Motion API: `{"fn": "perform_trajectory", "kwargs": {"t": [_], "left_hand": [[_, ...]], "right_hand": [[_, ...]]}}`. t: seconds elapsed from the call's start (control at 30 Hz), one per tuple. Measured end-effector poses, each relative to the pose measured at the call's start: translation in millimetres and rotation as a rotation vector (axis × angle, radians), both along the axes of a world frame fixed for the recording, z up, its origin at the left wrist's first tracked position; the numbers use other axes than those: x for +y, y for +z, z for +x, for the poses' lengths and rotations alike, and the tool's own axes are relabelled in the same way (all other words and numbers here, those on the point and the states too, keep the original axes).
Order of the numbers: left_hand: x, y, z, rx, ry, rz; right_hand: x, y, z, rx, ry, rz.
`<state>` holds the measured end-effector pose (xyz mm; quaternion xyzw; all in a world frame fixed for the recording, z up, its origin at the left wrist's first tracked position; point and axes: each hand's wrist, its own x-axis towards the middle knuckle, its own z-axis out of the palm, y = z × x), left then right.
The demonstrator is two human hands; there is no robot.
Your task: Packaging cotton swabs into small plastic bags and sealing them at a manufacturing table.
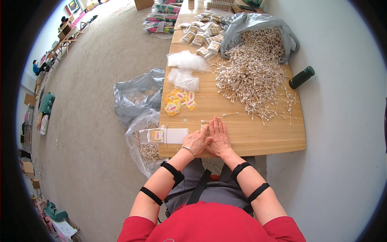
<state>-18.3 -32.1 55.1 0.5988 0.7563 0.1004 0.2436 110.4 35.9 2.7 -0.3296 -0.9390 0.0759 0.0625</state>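
Observation:
Near the front edge of the table, a small row of cotton swabs lies side by side between my hands. My right hand rests flat along the row's right side, fingers straight and together. From the left, my left hand reaches in with its index finger stretched onto the swabs and its thumb against my right hand. Left of it is a white flat strip, and beside that a clear pouch with swabs and a yellow card. One loose swab lies just beyond my right hand.
A large swab pile spills from a grey plastic bag. Yellow cards, clear empty pouches and filled packets lie to the left. A dark green bottle stands by the wall. Plastic bags hang at the left edge.

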Motion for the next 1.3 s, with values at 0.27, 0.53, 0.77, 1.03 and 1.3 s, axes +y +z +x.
{"fn": "perform_trajectory", "kwargs": {"t": [0.27, 0.53, 0.77, 1.03, 1.3], "left_hand": [[4.1, -4.2, -1.4, -0.033, 0.043, -0.006], [5.7, -5.5, -0.8, -0.011, 0.031, 0.026], [22.3, -8.5, -14.6, -0.019, 0.177, 0.369], [51.2, -33.0, -30.8, -0.144, 0.232, 0.378], [23.2, -59.7, -8.8, -0.577, 0.499, 0.773]], "right_hand": [[-0.2, 0.2, -0.3, -0.004, 0.001, 0.024], [1.3, -1.1, 1.7, 0.002, 0.000, 0.054], [-0.7, 16.3, 0.3, -0.071, -0.015, -0.079], [-4.5, 16.1, -1.6, -0.049, -0.027, -0.099], [-7.8, 9.0, -1.8, 0.022, -0.038, -0.111]]}}
